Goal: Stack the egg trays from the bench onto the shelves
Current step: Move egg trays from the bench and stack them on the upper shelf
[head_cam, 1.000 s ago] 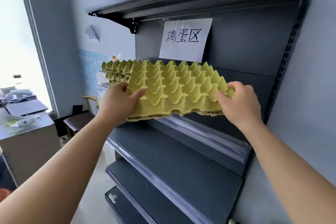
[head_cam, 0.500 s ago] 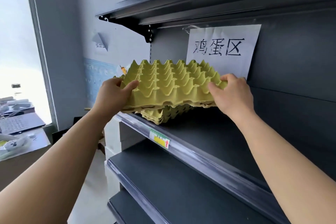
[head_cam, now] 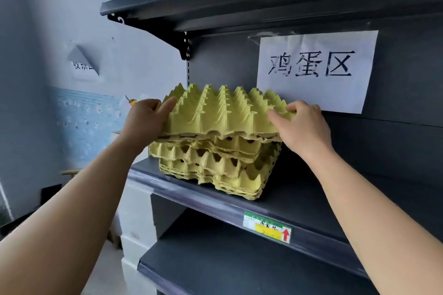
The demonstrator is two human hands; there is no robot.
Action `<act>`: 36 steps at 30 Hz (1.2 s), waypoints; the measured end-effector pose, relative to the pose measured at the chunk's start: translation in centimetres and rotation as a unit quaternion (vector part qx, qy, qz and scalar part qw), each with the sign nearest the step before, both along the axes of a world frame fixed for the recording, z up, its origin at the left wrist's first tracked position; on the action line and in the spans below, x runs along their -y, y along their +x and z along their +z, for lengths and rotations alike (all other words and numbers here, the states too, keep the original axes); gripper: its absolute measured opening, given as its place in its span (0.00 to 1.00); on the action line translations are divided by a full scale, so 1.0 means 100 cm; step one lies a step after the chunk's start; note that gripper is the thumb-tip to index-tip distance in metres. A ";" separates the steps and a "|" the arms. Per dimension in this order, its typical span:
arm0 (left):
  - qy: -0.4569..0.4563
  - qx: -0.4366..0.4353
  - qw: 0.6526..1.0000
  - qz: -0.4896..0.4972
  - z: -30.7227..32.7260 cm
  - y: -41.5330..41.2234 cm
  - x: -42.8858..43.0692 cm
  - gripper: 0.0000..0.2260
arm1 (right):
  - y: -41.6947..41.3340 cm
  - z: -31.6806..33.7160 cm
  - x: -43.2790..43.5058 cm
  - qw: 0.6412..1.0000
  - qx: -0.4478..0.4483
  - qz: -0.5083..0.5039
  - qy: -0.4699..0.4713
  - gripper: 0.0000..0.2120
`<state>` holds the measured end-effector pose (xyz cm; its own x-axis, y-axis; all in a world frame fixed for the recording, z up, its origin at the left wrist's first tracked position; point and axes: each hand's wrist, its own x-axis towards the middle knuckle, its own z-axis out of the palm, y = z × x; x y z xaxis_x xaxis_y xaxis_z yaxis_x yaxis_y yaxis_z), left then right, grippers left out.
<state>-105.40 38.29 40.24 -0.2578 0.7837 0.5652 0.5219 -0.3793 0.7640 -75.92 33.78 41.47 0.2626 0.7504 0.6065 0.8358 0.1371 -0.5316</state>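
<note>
Left hand (head_cam: 143, 120) is gripping the left edge of the top yellow-green moulded-pulp egg tray (head_cam: 223, 112), thumb lying across its peaks. Right hand (head_cam: 302, 127) is pinching the right edge, fingers curled over the rim. The tray is sitting atop an uneven stack of matching egg trays (head_cam: 215, 165) on the dark grey metal shelf (head_cam: 299, 201), below a white paper sign with black handwritten characters (head_cam: 316, 69).
</note>
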 end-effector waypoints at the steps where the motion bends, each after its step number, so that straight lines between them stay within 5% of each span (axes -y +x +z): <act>1: -0.003 -0.006 1.000 -0.010 0.002 -0.007 -0.009 0.30 | -0.008 0.000 -0.002 1.000 -0.004 -0.010 -0.004 0.29; 7: -0.018 -0.040 0.998 -0.056 0.005 -0.035 -0.060 0.31 | -0.045 0.004 -0.013 0.997 0.007 -0.082 -0.006 0.29; 14: -0.035 -0.048 0.994 -0.093 0.007 -0.046 -0.089 0.20 | -0.063 -0.003 -0.018 0.992 0.008 -0.126 -0.031 0.30; 23: -0.046 -0.049 0.991 -0.116 0.006 -0.051 -0.102 0.25 | -0.077 -0.003 -0.017 0.989 0.025 -0.138 -0.046 0.31; 36: -0.011 -0.127 0.990 -0.055 -0.005 -0.060 -0.094 0.23 | -0.082 -0.013 -0.007 0.987 0.063 -0.138 -0.047 0.34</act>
<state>-111.44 47.64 39.73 -0.0219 0.8115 0.5839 0.6550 -0.4296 0.6216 -84.13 34.48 40.16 0.3911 0.7153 0.5791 0.8951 -0.1490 -0.4203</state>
